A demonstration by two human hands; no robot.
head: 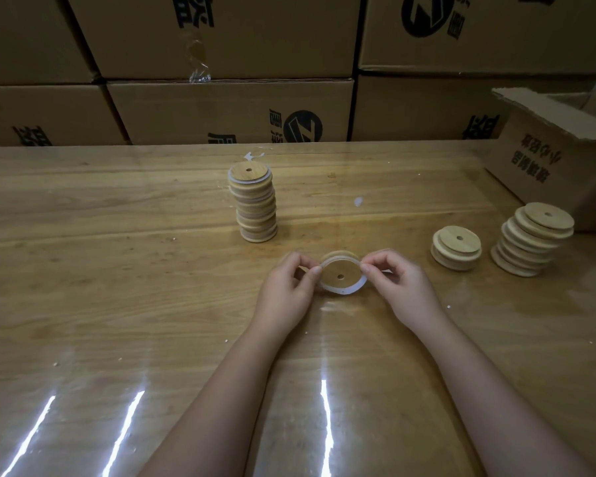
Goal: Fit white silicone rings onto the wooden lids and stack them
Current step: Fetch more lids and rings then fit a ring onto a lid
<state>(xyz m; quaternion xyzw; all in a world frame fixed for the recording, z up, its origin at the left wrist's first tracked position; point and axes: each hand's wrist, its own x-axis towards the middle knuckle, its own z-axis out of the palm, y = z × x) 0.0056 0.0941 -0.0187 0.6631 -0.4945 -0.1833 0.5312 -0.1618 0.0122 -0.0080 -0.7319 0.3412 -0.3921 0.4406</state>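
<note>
Pinching the ring [344, 289] at opposite sides, your left hand [286, 287] and right hand [399, 284] each have a grip clamped on it. Thumb and forefinger stretch the white band round the lid [340, 270], which sits between your hands low over the worktop [117, 270]; whether it touches I cannot tell. The band shows wider along the near edge than the far one, so I judge it not evenly seated yet. Release one side early and it may snap off or twist. Pull unevenly and the lid could tip out. The stack [253, 201] beyond leans slightly; a lid set off-centre might topple it. Bare lids [456, 247] wait at your right.
</note>
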